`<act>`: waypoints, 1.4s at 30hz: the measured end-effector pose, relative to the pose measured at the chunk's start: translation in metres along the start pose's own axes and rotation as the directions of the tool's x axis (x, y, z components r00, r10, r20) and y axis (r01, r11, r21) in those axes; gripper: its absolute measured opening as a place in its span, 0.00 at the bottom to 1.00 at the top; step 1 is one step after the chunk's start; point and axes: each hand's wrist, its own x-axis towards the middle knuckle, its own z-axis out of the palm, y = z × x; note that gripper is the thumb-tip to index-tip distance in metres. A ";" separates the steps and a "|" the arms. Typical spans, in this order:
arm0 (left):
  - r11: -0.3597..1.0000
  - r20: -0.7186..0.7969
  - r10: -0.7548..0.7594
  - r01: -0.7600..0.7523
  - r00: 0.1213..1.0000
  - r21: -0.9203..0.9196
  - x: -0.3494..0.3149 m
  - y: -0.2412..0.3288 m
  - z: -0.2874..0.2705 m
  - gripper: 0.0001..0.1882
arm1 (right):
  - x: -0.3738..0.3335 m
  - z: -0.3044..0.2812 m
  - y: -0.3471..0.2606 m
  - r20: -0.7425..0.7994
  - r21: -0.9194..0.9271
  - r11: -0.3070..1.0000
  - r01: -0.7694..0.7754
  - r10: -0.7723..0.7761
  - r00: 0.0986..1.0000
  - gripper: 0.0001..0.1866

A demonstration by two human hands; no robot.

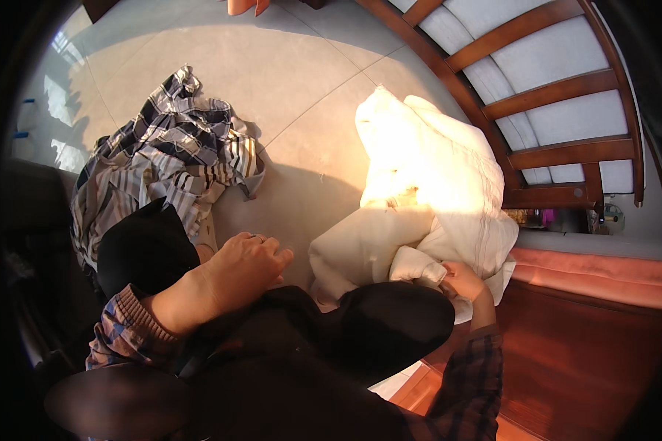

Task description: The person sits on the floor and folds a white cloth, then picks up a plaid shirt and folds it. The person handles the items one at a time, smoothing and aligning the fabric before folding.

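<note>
Right hand [466,282] gripping white quilt [460,184], fingertips hidden, sunlit part overexposed

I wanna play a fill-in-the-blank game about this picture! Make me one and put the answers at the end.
1. The hand holding the pale quilt is the person's ____ one.
2. The crumpled checked and striped cloth lies on the floor, to the ____ of the quilt.
3. The brown slats at the upper right are made of ____.
4. The brightest sunlight falls on the pale ____.

Missing words: right; left; wood; quilt.
</note>
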 end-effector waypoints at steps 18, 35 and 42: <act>0.996 -0.058 -0.082 0.081 0.995 -0.033 -0.011 -0.021 -0.014 0.13 | 0.200 -0.017 -0.115 -0.721 -0.506 0.811 -0.293 -0.212 0.659 0.25; 0.989 -0.111 0.089 -0.075 0.990 0.124 0.007 0.002 0.007 0.14 | -0.188 0.005 -0.151 -0.860 0.511 0.104 0.853 0.081 0.504 0.32; 0.988 -0.098 0.007 0.009 0.995 0.155 0.015 -0.003 0.006 0.15 | -0.262 -0.006 -0.173 -0.998 0.064 0.201 0.977 0.005 0.065 0.31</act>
